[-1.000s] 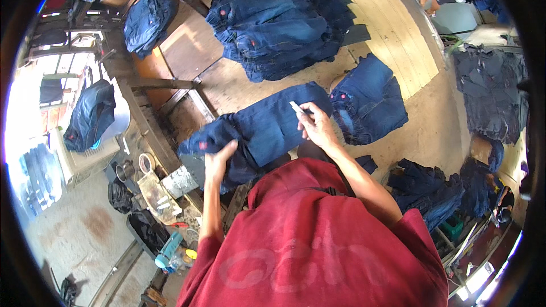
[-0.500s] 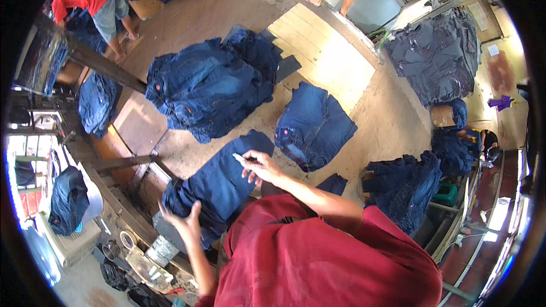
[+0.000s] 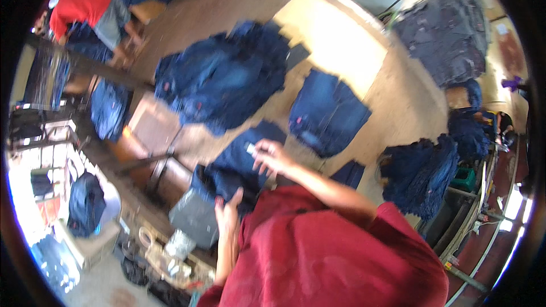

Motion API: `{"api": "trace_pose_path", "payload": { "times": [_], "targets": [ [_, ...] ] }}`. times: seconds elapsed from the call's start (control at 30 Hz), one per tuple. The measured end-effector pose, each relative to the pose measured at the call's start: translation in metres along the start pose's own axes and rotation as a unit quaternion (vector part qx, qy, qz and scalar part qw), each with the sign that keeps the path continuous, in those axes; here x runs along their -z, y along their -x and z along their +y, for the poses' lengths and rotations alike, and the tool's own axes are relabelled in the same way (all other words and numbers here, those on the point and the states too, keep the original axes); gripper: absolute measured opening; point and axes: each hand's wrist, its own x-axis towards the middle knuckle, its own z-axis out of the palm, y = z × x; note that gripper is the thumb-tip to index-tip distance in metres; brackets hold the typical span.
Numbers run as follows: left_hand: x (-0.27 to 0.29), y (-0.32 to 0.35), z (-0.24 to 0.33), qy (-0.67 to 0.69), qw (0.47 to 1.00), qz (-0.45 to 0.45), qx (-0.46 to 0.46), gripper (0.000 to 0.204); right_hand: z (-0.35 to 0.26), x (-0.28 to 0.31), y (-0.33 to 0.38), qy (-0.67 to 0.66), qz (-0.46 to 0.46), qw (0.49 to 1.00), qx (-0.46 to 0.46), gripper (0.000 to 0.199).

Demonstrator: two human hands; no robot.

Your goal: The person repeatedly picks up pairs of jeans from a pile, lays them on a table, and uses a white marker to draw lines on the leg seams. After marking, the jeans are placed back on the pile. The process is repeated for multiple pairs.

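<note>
A dark blue denim garment lies partly bunched in front of me, its near side folded up by my left hand. That hand's thumb and fingers close around the bunched edge of the cloth, though motion blurs them. Over the garment's far part hovers my right hand, palm down. Its thumb and forefinger pinch a small white stick that looks like chalk, pointing left. Just beyond the garment is a big heap of blue jeans, with a smaller folded denim stack to its right.
By my left arm stand a dark grey box and a bench with tape and small white pieces. A wooden beam crosses the left. More denim piles lie right. A person in a red shirt bends far left.
My left hand has moved right, gathering the garment's near edge and uncovering more of the grey box. My right hand still holds the white stick above the cloth. The whole view has shifted slightly.
</note>
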Motion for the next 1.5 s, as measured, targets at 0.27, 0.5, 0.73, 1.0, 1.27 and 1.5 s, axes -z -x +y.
{"api": "trace_pose_path", "payload": {
  "times": [0.27, 0.5, 0.73, 1.0, 1.27, 1.5],
  "targets": [
    [0.003, -0.016, -0.006, 0.172, 0.974, 0.046, 0.142, 0.052, -0.004, 0.004, -0.001, 0.015, -0.012, 1.000, -0.009, 0.029],
    [0.019, -0.004, 0.004, 0.212, 0.973, -0.021, 0.094, 0.051, -0.005, 0.000, 0.007, 0.011, -0.001, 1.000, 0.014, 0.024],
    [0.015, -0.032, 0.004, -0.022, 0.999, -0.022, -0.009, 0.068, -0.016, -0.006, 0.031, 0.194, 0.040, 0.978, 0.066, 0.029],
    [0.026, -0.028, -0.009, 0.082, 0.996, -0.037, 0.017, 0.047, -0.003, -0.025, 0.024, 0.282, -0.032, 0.957, 0.054, 0.036],
    [0.024, -0.025, 0.000, 0.088, 0.994, -0.062, 0.036, 0.048, 0.013, -0.030, 0.027, 0.311, 0.011, 0.949, 0.046, 0.043],
    [0.027, -0.026, -0.005, 0.110, 0.990, -0.082, 0.039, 0.045, -0.010, -0.008, 0.042, 0.057, 0.094, 0.990, -0.091, 0.034]
  ]
}}
